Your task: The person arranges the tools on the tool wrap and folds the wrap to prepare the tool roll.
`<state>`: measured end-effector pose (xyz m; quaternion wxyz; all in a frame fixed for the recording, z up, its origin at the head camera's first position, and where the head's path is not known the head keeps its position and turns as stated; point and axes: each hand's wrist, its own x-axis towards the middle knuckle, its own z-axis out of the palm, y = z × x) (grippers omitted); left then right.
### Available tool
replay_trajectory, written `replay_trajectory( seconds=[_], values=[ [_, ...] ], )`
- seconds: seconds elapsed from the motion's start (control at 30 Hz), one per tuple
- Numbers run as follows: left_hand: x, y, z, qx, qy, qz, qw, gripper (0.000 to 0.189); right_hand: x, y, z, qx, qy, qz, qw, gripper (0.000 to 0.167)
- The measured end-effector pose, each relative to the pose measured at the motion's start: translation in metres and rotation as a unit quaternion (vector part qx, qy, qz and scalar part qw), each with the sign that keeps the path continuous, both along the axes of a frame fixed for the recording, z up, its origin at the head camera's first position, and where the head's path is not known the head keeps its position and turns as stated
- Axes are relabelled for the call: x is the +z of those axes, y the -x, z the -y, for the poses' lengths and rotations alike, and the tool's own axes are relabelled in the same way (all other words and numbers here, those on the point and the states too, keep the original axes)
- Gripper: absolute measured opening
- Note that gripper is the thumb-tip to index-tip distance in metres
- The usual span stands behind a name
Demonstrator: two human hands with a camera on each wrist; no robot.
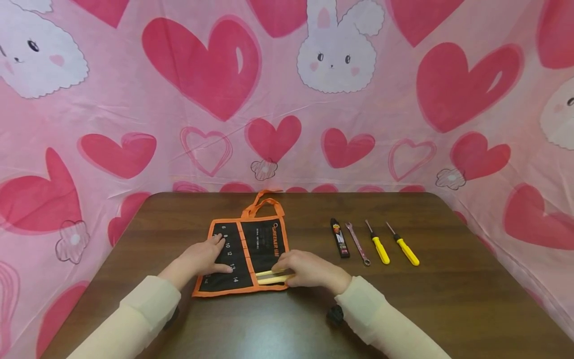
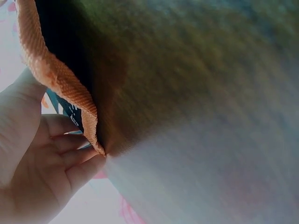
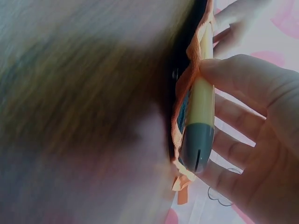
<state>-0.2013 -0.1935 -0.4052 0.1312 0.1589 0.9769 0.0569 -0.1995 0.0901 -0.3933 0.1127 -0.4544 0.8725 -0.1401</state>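
A black tool pouch (image 1: 264,239) with orange trim and printed size numbers lies unrolled on the table. My left hand (image 1: 204,259) rests on its numbered left part, fingers spread; in the left wrist view, the fingers reach along the orange edge (image 2: 70,88). With my right hand (image 1: 309,269) I hold the handles of yellow-handled pliers (image 1: 271,280) at the pouch's lower right. The pliers' head is hidden in the pouch. Seen from the right wrist, the thumb (image 3: 224,70) presses on a yellow handle (image 3: 201,102) with a dark grey end.
Right of the pouch lie a black packet (image 1: 340,238), a combination wrench (image 1: 358,244) and two yellow-handled screwdrivers (image 1: 380,249), side by side. Orange ties (image 1: 264,203) stretch from the pouch toward the back edge of the brown table (image 1: 251,329). A pink heart-print cloth (image 1: 287,99) hangs behind.
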Motion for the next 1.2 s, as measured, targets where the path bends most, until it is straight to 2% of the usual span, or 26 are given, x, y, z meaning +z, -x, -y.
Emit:
replay_trajectory(
  seconds=[0.57, 0.9, 1.2],
  values=[
    [-0.002, 0.001, 0.0, -0.002, -0.003, -0.004, 1.0, 0.095, -0.004, -0.001, 0.014, 0.024, 0.016, 0.01, 0.9995, 0.031],
    [0.0, 0.001, -0.001, 0.0, 0.001, 0.0, 1.0, 0.095, -0.005, -0.004, 0.021, 0.022, 0.013, -0.008, 0.9996, 0.031],
    [-0.001, 0.001, -0.001, 0.001, 0.004, 0.0, 1.0, 0.094, -0.007, -0.004, 0.026, 0.028, 0.016, -0.007, 0.9995, 0.03]
  ],
)
